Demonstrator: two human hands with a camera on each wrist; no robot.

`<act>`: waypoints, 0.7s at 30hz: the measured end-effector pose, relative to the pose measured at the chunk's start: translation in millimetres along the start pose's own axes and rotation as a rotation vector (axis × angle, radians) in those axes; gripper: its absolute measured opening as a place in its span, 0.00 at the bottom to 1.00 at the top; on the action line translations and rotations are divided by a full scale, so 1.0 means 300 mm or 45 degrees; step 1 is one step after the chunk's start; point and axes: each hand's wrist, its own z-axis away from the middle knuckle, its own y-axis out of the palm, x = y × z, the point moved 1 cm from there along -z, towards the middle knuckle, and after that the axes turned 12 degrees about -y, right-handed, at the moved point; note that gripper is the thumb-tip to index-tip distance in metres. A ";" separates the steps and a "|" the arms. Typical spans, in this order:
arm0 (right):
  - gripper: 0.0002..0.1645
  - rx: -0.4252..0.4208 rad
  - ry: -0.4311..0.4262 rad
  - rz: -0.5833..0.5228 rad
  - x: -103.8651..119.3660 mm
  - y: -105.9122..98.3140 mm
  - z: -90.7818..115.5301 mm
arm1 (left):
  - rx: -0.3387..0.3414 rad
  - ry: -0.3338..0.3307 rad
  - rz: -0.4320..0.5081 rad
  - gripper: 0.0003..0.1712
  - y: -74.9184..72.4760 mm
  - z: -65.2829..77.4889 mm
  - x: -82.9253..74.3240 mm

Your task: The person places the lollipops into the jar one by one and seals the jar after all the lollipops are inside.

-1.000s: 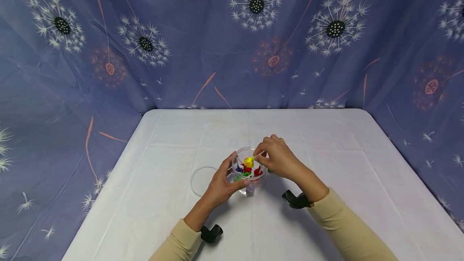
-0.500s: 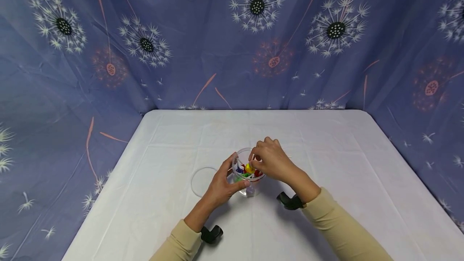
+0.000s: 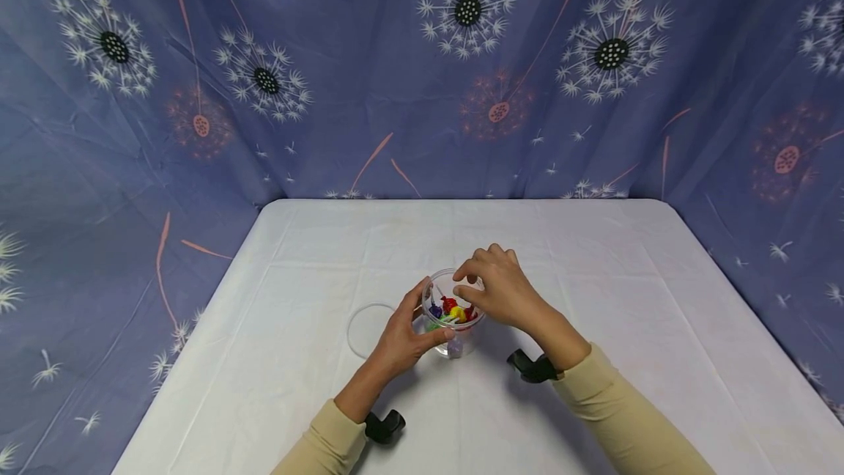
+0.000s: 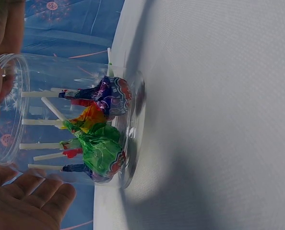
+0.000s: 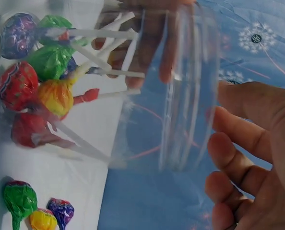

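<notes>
My left hand grips a clear plastic jar near its rim; the jar stands upright on the table. Wrapped lollipops fill its lower part: a green lollipop, a purple lollipop, a red lollipop and several others, mostly with sticks up. A yellow lollipop lies among them. At the right side of the rim is my right hand, thumb and fingers parted with nothing between them.
Beside the jar on the white table lies a thin white ring shape. Outside the jar, the right wrist view has a green lollipop, a yellow lollipop and a purple lollipop. A patterned blue cloth hangs behind.
My right hand lowered the yellow lollipop into the jar, let go of it, and lifted back to the rim with its fingers spread. The left hand has kept its hold on the jar.
</notes>
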 end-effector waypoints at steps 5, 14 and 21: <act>0.10 -0.138 -0.001 -0.074 -0.016 -0.035 0.011 | -0.003 -0.011 -0.011 0.52 0.001 -0.004 0.002; 0.11 -0.277 0.051 -0.132 -0.064 -0.077 0.042 | -0.002 -0.012 -0.036 0.53 -0.001 -0.005 0.003; 0.13 -0.251 0.147 -0.169 -0.106 -0.068 0.069 | 0.007 -0.033 -0.028 0.52 -0.001 -0.003 0.003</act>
